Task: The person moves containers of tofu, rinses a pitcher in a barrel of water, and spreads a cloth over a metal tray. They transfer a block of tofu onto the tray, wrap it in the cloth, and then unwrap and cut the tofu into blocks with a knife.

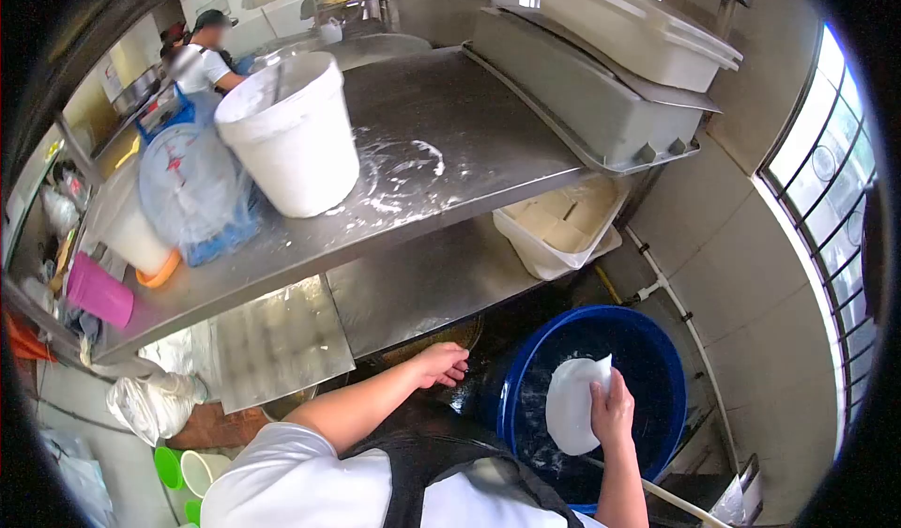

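My right hand (613, 406) grips the edge of a white rounded plastic piece (570, 411) with a pointed corner at its top. Its exact kind I cannot make out. It is over the large blue tub (510, 406), whose dark inside has white specks. My left hand (443, 366) hangs in the air left of the tub, fingers loosely curled and a little apart, nothing visible in them. A thin pale stick (680, 502) slants across the tub's lower right rim.
A steel table (422, 106), smeared with white powder, carries a white bucket (291, 143), a bagged dial scale (188, 181) and a pink cup (101, 289). Stacked bins (582, 87) stand at its right; below is a cream bin (563, 218). Far left, another person (202, 63) works.
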Available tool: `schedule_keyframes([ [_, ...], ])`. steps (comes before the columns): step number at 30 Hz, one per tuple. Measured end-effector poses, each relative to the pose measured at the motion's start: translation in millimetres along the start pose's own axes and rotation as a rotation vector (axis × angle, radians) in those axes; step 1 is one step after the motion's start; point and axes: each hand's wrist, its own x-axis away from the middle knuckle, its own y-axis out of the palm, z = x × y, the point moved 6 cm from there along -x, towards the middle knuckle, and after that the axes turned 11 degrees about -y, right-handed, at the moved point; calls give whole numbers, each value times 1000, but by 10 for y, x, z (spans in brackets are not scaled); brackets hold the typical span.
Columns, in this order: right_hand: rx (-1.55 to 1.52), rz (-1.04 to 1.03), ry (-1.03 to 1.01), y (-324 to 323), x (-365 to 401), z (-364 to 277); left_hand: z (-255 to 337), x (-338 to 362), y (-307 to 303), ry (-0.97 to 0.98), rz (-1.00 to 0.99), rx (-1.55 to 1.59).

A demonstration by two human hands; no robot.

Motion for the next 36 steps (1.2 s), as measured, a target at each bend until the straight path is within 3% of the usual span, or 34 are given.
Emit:
schedule_keyframes([
  [3, -67, 13, -155, -328, -290, -831, 113, 197, 121, 123, 1, 2],
  [7, 4, -266, -376, -327, -588, -1827, 236, 305, 242, 254, 66, -102],
  [9, 86, -514, -439, -163, -743, -2259, 236, 175, 172, 266, 42, -75],
  [12, 88, -583, -599, 161, -931, -2785, 208, 194, -83, 326, 89, -15],
  [14, 117, -602, -667, 363, -1083, -3046, 220, 309, -421, 400, 207, -10],
  [16, 169, -657, -707, 571, -1186, -3373, 168, 398, -1026, 537, 469, -155],
  [17, 153, -655, -718, 612, -1231, -3434, 76, 424, -1326, 585, 636, -295],
  [18, 136, -655, -725, 656, -1245, -3499, -30, 623, -1486, 633, 931, -763],
  [20, 124, -663, -680, 664, -1227, -3670, -368, 1398, -1629, 429, 1017, -966],
  [24, 115, -650, -636, 734, -1101, -4098, -1190, 1995, -2141, 219, 1013, -1020],
  [26, 106, -646, -643, 897, -1018, -4270, -1604, 1926, -2434, 137, 1029, -1105],
  [28, 133, -668, -772, 1170, -913, -4482, -1859, 1519, -2731, 346, 1169, -1316],
  [29, 137, -669, -766, 1241, -867, -4638, -1856, 1531, -2781, 351, 1163, -1318],
  [32, 266, -844, -753, 1620, -594, -5115, -1710, 1653, -2685, 392, 1003, -1214],
  [35, 303, -898, -753, 1915, -369, -5435, -1597, 1679, -2519, 276, 841, -1283],
  [36, 299, -906, -736, 2018, -308, -5524, -1563, 1544, -2497, 463, 805, -1097],
])
